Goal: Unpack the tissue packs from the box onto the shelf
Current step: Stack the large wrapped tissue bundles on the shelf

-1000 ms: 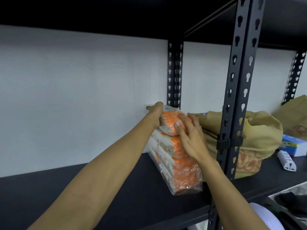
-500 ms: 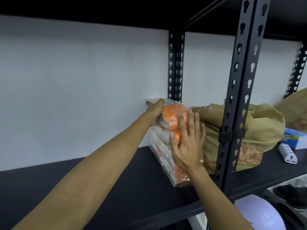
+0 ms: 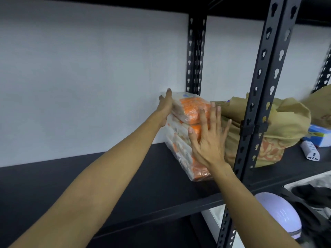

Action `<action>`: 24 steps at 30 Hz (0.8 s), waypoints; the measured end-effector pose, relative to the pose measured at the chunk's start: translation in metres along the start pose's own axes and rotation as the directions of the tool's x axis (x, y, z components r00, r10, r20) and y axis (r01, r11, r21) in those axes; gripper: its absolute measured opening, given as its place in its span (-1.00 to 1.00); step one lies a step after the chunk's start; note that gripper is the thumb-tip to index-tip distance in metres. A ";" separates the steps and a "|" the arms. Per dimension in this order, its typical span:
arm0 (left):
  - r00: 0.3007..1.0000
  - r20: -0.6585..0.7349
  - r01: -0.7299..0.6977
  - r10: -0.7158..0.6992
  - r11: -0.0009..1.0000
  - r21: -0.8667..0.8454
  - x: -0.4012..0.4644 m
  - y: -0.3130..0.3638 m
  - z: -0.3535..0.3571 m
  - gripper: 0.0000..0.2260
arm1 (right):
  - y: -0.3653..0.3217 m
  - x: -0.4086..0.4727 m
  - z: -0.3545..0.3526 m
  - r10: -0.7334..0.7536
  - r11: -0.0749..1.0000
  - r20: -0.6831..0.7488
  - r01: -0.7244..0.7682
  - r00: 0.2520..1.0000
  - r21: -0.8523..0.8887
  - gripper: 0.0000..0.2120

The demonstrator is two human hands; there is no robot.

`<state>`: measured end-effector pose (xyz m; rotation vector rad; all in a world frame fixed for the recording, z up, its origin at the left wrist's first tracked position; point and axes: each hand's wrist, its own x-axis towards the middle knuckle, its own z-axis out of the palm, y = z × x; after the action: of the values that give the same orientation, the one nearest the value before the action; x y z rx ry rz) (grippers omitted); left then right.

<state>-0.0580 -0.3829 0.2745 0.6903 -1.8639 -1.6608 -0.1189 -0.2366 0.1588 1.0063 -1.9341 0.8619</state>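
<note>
A bundle of orange and white tissue packs (image 3: pixel 186 115) in clear wrap stands on the black shelf (image 3: pixel 125 176), leaning against the white back wall beside a black upright. My left hand (image 3: pixel 165 106) lies flat along the bundle's left side near the top. My right hand (image 3: pixel 208 138) rests flat on its front face, fingers spread. The box is out of view.
A tan paper bag (image 3: pixel 279 126) sits right of the bundle, behind the front upright post (image 3: pixel 259 97). Farther right lie a blue box (image 3: pixel 319 138) and a white device (image 3: pixel 310 152). A lilac helmet (image 3: pixel 279 215) rests on the lower level.
The bundle has been pushed back toward the wall. My right hand went from gripping the top pack to lying flat on the front, and my left hand flattened along the side.
</note>
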 end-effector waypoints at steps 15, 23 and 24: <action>0.999 -0.036 0.021 0.001 0.809 0.588 -0.126 -0.158 -0.140 -0.41 | -0.005 -0.053 0.037 0.062 0.990 0.005 -0.061 0.998 -0.124 -0.23; 1.000 0.031 -0.020 -0.003 0.682 0.731 -0.184 -0.188 -0.159 -0.49 | -0.084 -0.123 0.003 0.213 0.974 0.071 -0.217 0.975 0.058 -0.28; 0.999 0.038 -0.036 0.010 0.632 0.774 -0.193 -0.193 -0.162 -0.51 | -0.098 -0.139 0.005 0.241 0.965 0.139 -0.253 0.961 0.072 -0.32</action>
<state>0.1964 -0.3860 0.0858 0.9577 -2.6025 -0.7563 0.0177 -0.2378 0.0575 0.9023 -2.1809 1.0537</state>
